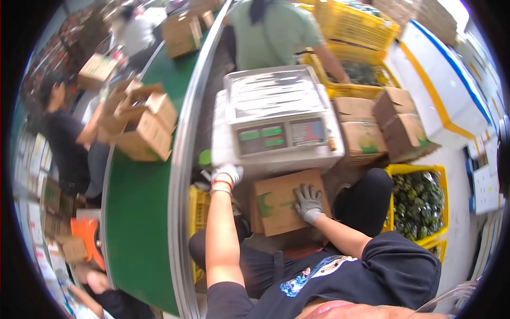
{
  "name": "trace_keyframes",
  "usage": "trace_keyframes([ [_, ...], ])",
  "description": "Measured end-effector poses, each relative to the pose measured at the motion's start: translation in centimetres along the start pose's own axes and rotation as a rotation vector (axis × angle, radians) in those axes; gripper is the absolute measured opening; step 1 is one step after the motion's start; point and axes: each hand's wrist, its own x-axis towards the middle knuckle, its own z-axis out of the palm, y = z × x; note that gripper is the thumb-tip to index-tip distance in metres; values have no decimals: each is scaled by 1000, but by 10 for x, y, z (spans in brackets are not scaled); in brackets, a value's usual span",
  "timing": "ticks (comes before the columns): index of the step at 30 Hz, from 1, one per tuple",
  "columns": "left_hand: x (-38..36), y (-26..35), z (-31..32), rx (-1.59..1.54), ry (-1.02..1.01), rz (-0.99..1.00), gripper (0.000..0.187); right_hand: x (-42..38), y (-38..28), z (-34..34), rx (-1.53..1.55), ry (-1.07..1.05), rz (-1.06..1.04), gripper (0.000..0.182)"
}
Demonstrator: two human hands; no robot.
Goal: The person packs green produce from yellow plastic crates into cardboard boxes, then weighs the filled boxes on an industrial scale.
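A closed brown cardboard carton [276, 210] with green print sits in front of my legs. My right hand [308, 203], in a grey glove, lies on its top with the fingers spread. My left hand [227, 173], gloved in white with a red band at the wrist, is by the near left corner of the white block [287, 166] under the scale; its fingers are blurred. A digital weighing scale [273, 95] with a shiny metal pan and green-lit displays stands on that block. A round green thing [205, 157] is just beyond my left hand.
A green conveyor belt [141, 212] with a metal rail [183, 159] runs along my left, carrying open cartons [142, 127]. Two cartons [363, 133] stand right of the scale. A yellow crate [445, 199] of wrapped dark-green produce is at my right. A co-worker [276, 34] reaches into another crate ahead.
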Motion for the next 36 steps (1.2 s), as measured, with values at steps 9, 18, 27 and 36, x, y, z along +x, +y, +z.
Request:
trace_keyframes([
  [9, -5, 47, 238, -685, 114, -195, 43, 13, 39, -34, 400, -131, 512, 76],
  [18, -26, 43, 218, -857, 210, -224, 53, 12, 33, -48, 472, -10, 523, 67],
  [27, -24, 34, 205, -1017, 315, -114, 33, 15, 58, -34, 875, 44, 588, 66],
  [36, -86, 45, 156, -1489, 468, 220, 42, 5, 38, -164, 1037, 300, 257, 87],
])
